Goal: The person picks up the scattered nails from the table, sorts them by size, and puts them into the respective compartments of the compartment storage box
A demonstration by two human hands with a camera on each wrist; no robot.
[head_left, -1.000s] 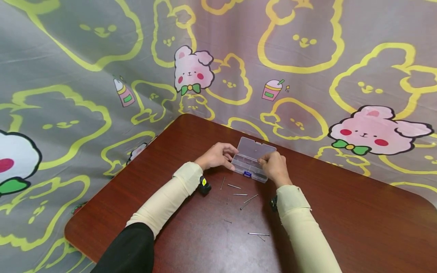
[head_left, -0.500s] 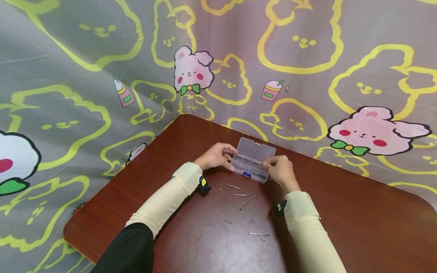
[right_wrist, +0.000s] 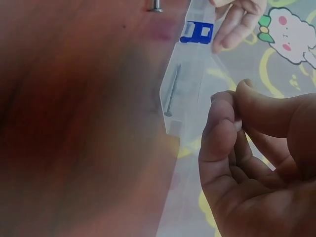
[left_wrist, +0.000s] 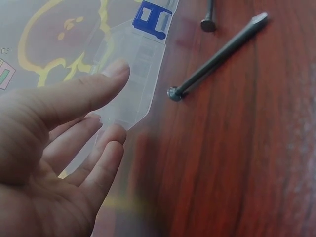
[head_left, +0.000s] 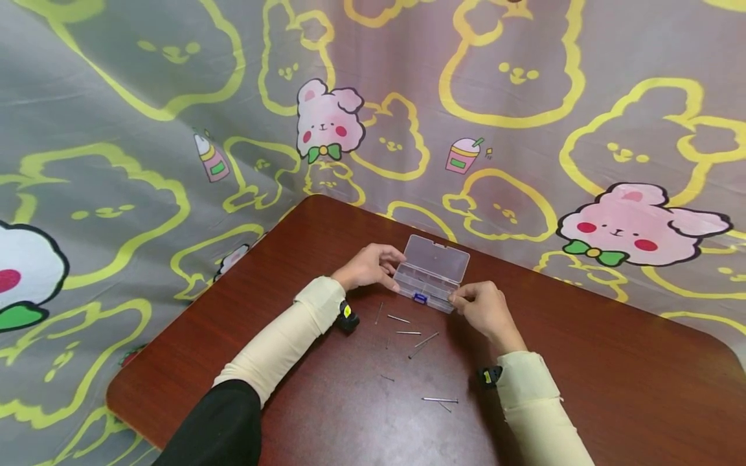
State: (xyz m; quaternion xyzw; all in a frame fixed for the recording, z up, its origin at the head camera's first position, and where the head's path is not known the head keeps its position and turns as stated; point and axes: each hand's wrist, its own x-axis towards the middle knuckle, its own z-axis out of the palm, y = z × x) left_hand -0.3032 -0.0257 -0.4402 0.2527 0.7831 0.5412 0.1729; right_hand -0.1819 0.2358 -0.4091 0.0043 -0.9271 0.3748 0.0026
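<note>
A clear plastic compartment box (head_left: 428, 285) with a blue latch (head_left: 420, 298) lies with its lid raised. My left hand (head_left: 370, 265) holds its left end, thumb at the front corner and fingers at the back. In the left wrist view, the thumb overlaps the box wall, with curved fingers at its end. My right hand (head_left: 480, 309) is at the front right corner, thumb and fingertips drawn together; I cannot tell whether something is pinched there. Through the wall, a nail (right_wrist: 173, 91) shows inside the box. Several loose nails (head_left: 423, 345) lie in front.
The brown wooden table (head_left: 583, 336) has a patterned curtain (head_left: 513, 149) behind it and on the left. Nearer me on the table lie a longer nail (head_left: 440, 400), a thin one (head_left: 445, 407) beside it, and a small one (head_left: 387, 377).
My right hand has drawn back from over the compartments towards me, to the box's front right corner. My left hand stays at the box's left end, and the loose nails lie as before.
</note>
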